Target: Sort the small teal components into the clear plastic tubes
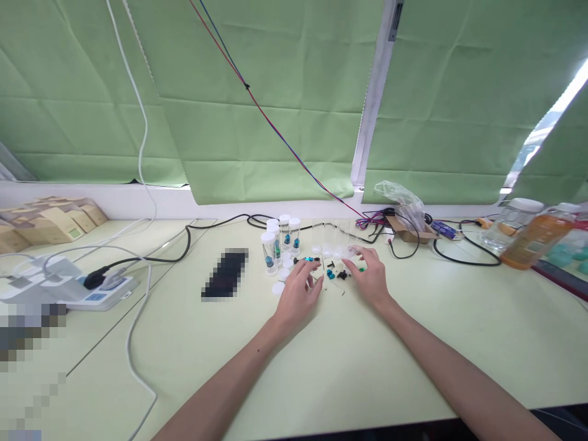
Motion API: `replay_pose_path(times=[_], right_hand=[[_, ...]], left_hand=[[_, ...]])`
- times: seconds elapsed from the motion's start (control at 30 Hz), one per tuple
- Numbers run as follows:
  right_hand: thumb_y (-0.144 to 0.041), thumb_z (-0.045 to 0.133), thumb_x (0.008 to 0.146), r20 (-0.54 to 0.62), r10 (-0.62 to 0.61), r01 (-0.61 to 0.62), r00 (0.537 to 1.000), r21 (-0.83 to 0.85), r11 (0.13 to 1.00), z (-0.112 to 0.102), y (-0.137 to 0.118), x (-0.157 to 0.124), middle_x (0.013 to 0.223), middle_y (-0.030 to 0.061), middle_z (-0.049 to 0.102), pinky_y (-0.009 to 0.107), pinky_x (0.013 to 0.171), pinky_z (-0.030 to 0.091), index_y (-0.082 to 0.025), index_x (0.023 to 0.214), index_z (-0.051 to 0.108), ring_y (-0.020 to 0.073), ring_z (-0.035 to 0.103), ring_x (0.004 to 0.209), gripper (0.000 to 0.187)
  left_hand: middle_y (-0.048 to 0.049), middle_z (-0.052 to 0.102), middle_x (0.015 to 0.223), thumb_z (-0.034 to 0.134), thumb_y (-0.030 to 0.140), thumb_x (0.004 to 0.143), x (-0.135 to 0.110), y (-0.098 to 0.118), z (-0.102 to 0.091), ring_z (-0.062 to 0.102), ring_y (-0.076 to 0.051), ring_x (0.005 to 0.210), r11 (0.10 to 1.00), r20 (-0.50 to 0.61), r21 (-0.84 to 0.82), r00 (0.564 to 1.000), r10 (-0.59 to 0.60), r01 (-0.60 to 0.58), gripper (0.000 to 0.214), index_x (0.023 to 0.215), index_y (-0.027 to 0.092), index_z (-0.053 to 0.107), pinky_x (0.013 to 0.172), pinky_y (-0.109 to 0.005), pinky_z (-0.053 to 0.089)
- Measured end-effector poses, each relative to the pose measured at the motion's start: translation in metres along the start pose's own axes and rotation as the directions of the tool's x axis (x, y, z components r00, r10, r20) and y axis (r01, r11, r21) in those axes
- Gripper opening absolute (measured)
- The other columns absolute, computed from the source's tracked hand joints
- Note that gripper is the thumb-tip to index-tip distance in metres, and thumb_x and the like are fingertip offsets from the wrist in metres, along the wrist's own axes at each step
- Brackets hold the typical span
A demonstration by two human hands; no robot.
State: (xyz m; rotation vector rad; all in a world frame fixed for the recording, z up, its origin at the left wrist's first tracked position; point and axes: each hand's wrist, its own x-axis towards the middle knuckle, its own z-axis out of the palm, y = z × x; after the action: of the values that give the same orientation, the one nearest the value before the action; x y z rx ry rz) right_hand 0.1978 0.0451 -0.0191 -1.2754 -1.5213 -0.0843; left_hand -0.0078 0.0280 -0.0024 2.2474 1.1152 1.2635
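Both my hands rest on a pale green table [349, 361] over a scatter of small blue and black parts [331, 274]. My left hand [298, 295] lies palm down, fingers curled toward the parts, fingertips near a blue piece [310, 260]. My right hand [370, 275] is spread over the right side of the scatter, fingers apart, touching the table. Several clear vials [277, 242] with white caps and blue parts inside stand just left of the scatter. Loose white caps [278, 288] lie around them.
A black cable [184, 245] and white cables [138, 331] cross the left side by a white power strip [68, 288]. A cardboard box with a plastic bag [407, 217], wires, a clear jar [512, 223] and an orange bottle [535, 242] stand at the right. Green blinds hang behind.
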Motion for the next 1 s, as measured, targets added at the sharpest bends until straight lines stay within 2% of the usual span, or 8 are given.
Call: replay_pose_path(times=[0.3,0.5,0.77,1.0], right_hand=[[-0.038,0.061,0.087,0.127,0.015,-0.013,0.992,-0.015,1.0,0.014,0.009,0.0,0.096,0.0101,0.061,0.04,0.081,0.05,-0.019,0.111,0.066,0.0261,0.06,0.092,0.031],[-0.033,0.061,0.086,0.188,0.005,-0.001,0.982,-0.023,1.0,0.016,0.012,0.0,0.092,0.0097,0.066,0.04,0.081,0.049,-0.019,0.109,0.067,0.0276,0.057,0.096,0.027],[-0.04,0.06,0.085,0.213,0.1,-0.082,0.972,-0.093,0.992,0.018,0.017,0.0,0.092,0.0116,0.062,0.041,0.082,0.05,-0.015,0.11,0.067,0.0257,0.06,0.085,0.036],[-0.038,0.059,0.086,0.217,0.137,-0.12,0.966,-0.089,0.989,0.019,0.018,0.0,0.097,0.013,0.063,0.04,0.085,0.049,-0.013,0.116,0.063,0.0239,0.062,0.083,0.04]], left_hand=[[-0.0033,0.059,0.095,0.048,0.022,0.091,-0.001,0.0,0.0,0.052,-0.011,0.063,0.999,0.017,0.03,1.0,-0.012,0.012,0.019,0.107,0.022,0.058,0.062,-0.026,0.047],[-0.0028,0.061,0.09,0.046,0.021,0.091,-0.001,-0.003,0.001,0.051,-0.011,0.061,1.0,0.068,0.031,0.998,-0.001,-0.002,0.015,0.096,0.02,0.061,0.06,-0.026,0.045],[-0.0017,0.061,0.087,0.047,0.02,0.09,-0.001,-0.005,0.002,0.05,-0.01,0.061,0.999,0.07,0.049,0.998,0.006,-0.009,0.015,0.092,0.02,0.062,0.061,-0.025,0.044],[-0.0018,0.06,0.084,0.047,0.018,0.089,-0.002,-0.006,0.003,0.05,-0.011,0.061,0.998,0.081,0.063,0.997,0.016,-0.021,0.015,0.092,0.02,0.062,0.061,-0.025,0.043]])
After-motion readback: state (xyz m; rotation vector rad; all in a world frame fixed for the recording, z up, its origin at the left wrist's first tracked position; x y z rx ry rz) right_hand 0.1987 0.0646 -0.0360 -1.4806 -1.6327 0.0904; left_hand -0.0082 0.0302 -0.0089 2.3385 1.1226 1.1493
